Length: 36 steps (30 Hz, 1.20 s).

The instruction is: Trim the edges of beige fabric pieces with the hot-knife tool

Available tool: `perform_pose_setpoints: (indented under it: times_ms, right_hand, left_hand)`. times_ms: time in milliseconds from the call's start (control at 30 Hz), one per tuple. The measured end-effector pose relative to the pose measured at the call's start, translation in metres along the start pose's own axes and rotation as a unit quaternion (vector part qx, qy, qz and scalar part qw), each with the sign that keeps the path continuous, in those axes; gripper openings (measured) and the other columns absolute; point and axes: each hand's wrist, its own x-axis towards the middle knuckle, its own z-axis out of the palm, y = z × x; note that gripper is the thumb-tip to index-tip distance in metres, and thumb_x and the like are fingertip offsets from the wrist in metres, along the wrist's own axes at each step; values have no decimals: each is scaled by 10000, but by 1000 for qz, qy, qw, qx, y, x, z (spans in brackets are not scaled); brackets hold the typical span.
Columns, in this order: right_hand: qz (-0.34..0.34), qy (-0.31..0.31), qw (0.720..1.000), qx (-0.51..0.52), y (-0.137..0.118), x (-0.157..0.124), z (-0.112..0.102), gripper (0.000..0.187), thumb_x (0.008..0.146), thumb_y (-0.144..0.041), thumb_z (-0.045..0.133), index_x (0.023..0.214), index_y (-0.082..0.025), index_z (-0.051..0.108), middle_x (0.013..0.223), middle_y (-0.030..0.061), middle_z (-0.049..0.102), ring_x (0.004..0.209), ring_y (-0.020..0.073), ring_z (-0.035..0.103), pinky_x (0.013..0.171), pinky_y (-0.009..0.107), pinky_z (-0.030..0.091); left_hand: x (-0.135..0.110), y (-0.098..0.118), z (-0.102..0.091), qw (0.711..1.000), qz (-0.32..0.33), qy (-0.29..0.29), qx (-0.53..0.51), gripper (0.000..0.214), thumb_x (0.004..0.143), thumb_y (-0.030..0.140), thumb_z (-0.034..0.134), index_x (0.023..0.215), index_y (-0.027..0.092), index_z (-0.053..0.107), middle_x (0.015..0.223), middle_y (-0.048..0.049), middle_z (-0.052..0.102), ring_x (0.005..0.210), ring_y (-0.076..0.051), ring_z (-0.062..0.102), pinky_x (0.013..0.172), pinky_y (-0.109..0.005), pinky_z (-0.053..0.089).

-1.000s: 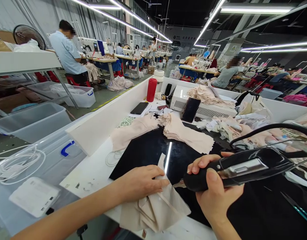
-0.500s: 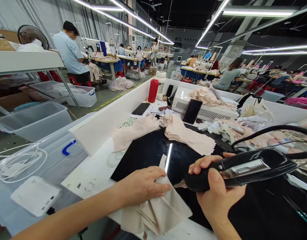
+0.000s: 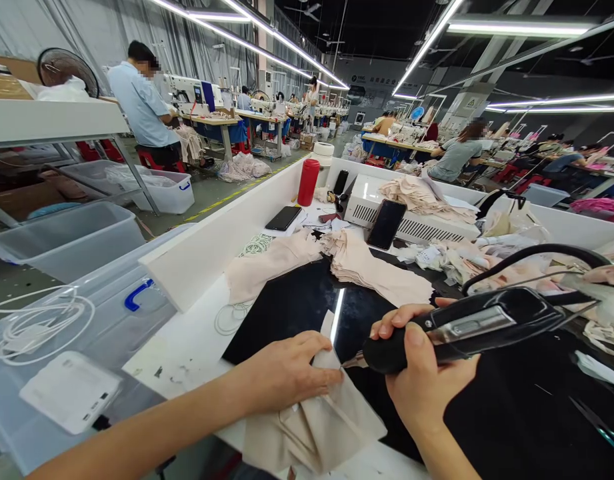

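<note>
1. Fabric (image 3: 344, 417): beige, smooth, creased; at 6 o'clock on the table (image 3: 179, 343).
2. Left hand (image 3: 281, 373): fingers on Fabric; pinch cannot be determined.
3. Right hand (image 3: 429, 380): fingers grasp glossy black tool (image 3: 471, 330), silvery inset, tip at Fabric's 1 o'clock edge.

- I see plain beige on the near cloth (image 3: 347, 417).
- The tool (image 3: 529, 310) on my right reads black with a silver panel.
- Glossy black board (image 3: 291, 320), streaked white by reflection.
- Pale pink far fabric stack (image 3: 379, 270).
- Solid red flask (image 3: 307, 183), far.
- Blue handle (image 3: 131, 297), left.
</note>
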Motion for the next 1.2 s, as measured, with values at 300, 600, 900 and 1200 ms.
perform_pose_setpoints:
  times_ms: [300, 600, 900, 1200]
  right_hand:
    - [-7, 3, 1000, 2, 9, 2, 5, 355, 850, -176, 758, 1113, -260, 533, 758, -59, 656, 563, 127, 611, 516, 294, 584]
    - [1, -16, 1000, 9, 5, -1, 3, 357, 854, -185, 748, 1134, -263, 541, 758, -56, 649, 561, 127, 606, 508, 297, 575]
    - [0, -16, 1000, 23, 2, -1, 1, 377, 841, -159, 747, 1147, -252, 547, 758, -49, 654, 558, 131, 601, 503, 298, 568]
    - [-2, -25, 999, 22, 2, -3, -1, 365, 852, -174, 750, 1148, -249, 549, 767, -44, 651, 576, 131, 610, 523, 300, 580]
  left_hand:
    - [-1, -2, -1, 1000, 3, 1, -9, 277, 1009, 305, 663, 1285, 277, 658, 1308, -119, 571, 1200, -247, 590, 939, -314, 574]
    - [-3, 23, 1, 999, -33, 32, 13, 334, 977, 303, 713, 1294, 233, 634, 1265, -114, 586, 1196, -256, 584, 975, -333, 572]
    - [13, -4, -8, 999, 32, 40, -2, 178, 1078, 207, 498, 1111, 110, 644, 1214, -117, 651, 1175, -216, 616, 1080, -337, 519]
    - [8, -20, -13, 998, 30, -17, -46, 165, 1051, 215, 577, 1175, 160, 670, 1200, -95, 674, 1135, -214, 646, 990, -297, 540]
